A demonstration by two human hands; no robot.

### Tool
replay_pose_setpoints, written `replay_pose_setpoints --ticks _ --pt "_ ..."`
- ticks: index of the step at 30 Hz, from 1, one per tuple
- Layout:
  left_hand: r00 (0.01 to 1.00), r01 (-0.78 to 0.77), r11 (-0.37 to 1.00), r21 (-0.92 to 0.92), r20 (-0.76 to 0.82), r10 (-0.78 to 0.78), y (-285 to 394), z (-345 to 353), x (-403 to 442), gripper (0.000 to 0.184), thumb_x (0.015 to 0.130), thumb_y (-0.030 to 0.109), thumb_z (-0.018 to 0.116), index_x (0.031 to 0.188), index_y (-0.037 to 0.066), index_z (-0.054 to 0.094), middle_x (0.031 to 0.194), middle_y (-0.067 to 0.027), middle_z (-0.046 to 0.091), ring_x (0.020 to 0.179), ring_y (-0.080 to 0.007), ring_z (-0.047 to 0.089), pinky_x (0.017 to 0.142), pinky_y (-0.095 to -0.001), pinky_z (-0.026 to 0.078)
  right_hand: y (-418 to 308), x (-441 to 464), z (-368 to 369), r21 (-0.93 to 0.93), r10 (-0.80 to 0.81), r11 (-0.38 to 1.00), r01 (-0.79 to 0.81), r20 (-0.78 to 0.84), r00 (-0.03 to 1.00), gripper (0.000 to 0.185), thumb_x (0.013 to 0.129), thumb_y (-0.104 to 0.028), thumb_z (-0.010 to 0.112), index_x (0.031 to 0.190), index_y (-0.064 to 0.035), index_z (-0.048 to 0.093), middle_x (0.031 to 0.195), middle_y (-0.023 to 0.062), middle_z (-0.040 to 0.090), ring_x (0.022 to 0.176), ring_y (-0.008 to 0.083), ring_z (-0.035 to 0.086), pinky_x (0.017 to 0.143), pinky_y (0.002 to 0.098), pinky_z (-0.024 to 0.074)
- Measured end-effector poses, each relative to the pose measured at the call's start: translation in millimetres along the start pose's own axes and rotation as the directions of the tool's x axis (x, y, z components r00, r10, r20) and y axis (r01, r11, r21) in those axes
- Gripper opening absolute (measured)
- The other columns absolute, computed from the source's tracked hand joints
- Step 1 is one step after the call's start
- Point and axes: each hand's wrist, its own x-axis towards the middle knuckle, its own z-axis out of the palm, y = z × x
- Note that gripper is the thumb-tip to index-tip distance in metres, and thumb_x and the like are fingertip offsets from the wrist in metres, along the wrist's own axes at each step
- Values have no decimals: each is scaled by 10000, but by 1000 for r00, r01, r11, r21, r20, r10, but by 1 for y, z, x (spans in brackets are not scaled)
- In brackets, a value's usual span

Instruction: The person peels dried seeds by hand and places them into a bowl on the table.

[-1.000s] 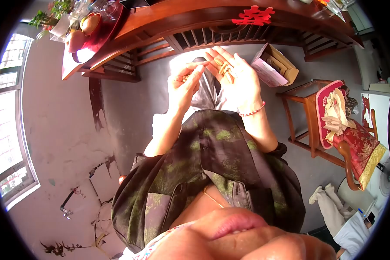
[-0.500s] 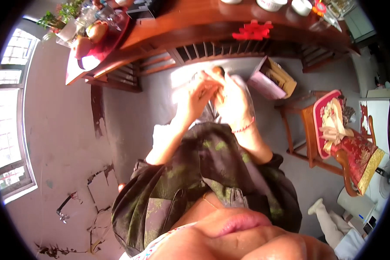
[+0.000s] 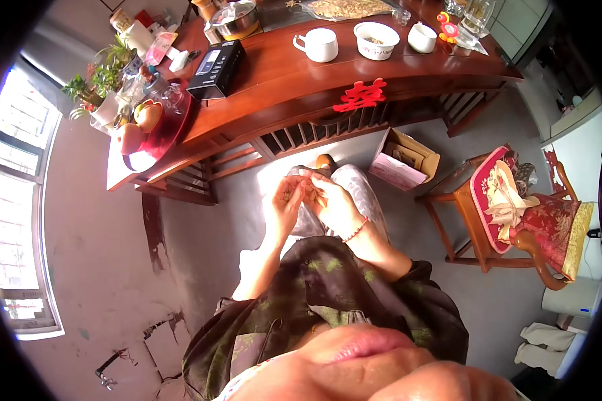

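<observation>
My left hand (image 3: 284, 204) and my right hand (image 3: 336, 208) meet at the fingertips above my lap, well short of the table's front edge. Both have curled fingers. Small tan bits seem to lie inside the left hand's fingers, too small to name. Whatever the right fingertips pinch is hidden. A red beaded bracelet (image 3: 356, 229) circles the right wrist. Below the hands are my pale patterned trousers (image 3: 361, 187) and a shoe (image 3: 325, 162).
On the wooden table (image 3: 267, 100) stand a white mug (image 3: 321, 45), a paper bowl (image 3: 376, 41), a white cup (image 3: 422, 38), a black box (image 3: 215, 69) and a red tray (image 3: 170, 137) with fruit. An open carton (image 3: 400, 170) sits on the floor, beside a wooden chair (image 3: 471, 214).
My view has tilted up, so more of the tabletop shows. Both hands appear lower in the picture, still together, with the fingers more closed than before.
</observation>
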Motion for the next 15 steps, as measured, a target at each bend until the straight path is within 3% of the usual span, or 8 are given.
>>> replay_pose_setpoints --ticks 1,3,5,7,9,11,13,15 --pt "997 -82 994 74 -3 83 -6 -1 1 90 899 53 601 970 -1 618 773 4 634 608 -4 471 518 -152 330 1 1 1 -20 -18 1000 18 30 999 279 957 -97 417 1191 30 501 1202 171 555 1076 246 567 981 347 435" --pt "995 -96 986 135 -9 98 -7 -4 0 79 901 45 596 962 -1 612 749 23 604 589 6 435 500 -148 296 3 -2 5 -36 -30 999 32 50 998 287 952 -67 406 1208 41 479 1219 184 536 1093 263 560 998 353 428" --pt "998 65 998 16 -23 -65 7 -4 -1 74 901 46 596 956 -3 609 711 41 558 569 7 388 490 -154 274 0 -6 14 -78 -28 996 30 33 999 306 939 -26 387 1227 59 450 1214 208 524 1122 287 544 1030 365 411" --pt "994 82 996 -39 -66 -84 10 -3 0 75 899 70 609 935 4 603 657 62 500 528 9 353 460 -160 249 1 -3 5 -67 -23 997 23 -7 1000 322 916 10 375 1223 77 446 1190 211 536 1133 294 541 1034 373 411" --pt "979 191 976 -107 -53 -198 9 -11 2 88 900 91 610 926 9 592 634 61 485 491 6 356 427 -165 236 0 1 -4 -39 -18 999 20 45 999 327 896 29 372 1208 76 457 1158 210 559 1105 288 560 1014 384 431" --pt "962 264 920 -290 8 -273 17 -16 4 75 906 100 587 926 27 586 601 54 470 430 0 286 390 -179 187 -13 3 -2 -97 -46 995 39 -75 996 275 886 19 386 1122 55 523 1060 165 606 1000 252 604 939 365 486" --pt "951 288 862 -417 16 -310 22 -20 4 81 908 101 576 930 25 590 568 67 409 417 -7 247 394 -183 169 -40 15 -7 91 -51 994 56 -56 997 242 881 5 419 1080 43 551 1013 130 617 940 228 616 868 335 517" --pt "944 320 852 -414 60 -325 19 -27 3 96 905 136 589 943 48 575 526 85 330 403 -10 240 383 -197 137 -82 33 7 36 -182 982 185 -61 981 211 883 -40 463 1048 31 574 906 94 633 805 206 624 725 317 536"
